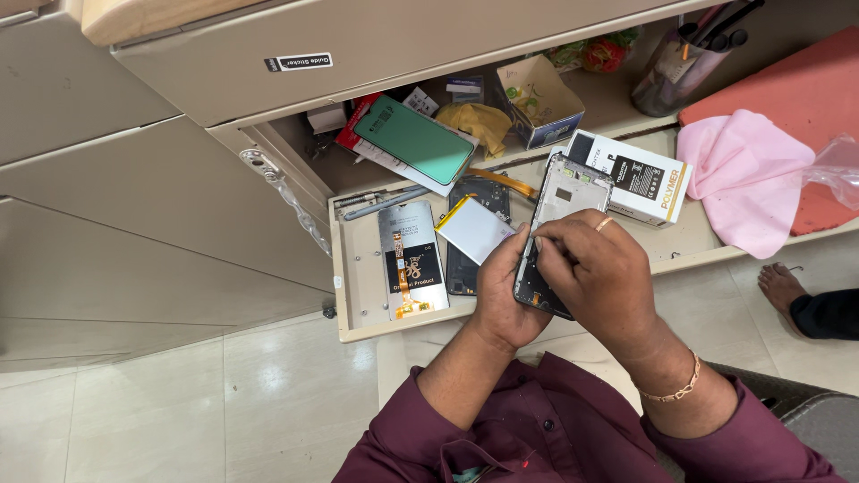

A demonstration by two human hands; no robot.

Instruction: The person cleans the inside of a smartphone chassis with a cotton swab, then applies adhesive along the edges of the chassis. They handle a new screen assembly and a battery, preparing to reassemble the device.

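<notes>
The left hand (503,295) grips the opened phone (557,228) above the drawer (358,286); the right hand (591,268) pinches at its edge. A battery (474,229) lies left of the phone, not yet fitted.

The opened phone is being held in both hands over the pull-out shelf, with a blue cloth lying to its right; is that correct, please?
Not quite: the cloth is pink, not blue, as the head view shows. The rest holds: the left hand and right hand hold the opened phone over the pull-out shelf.
</notes>
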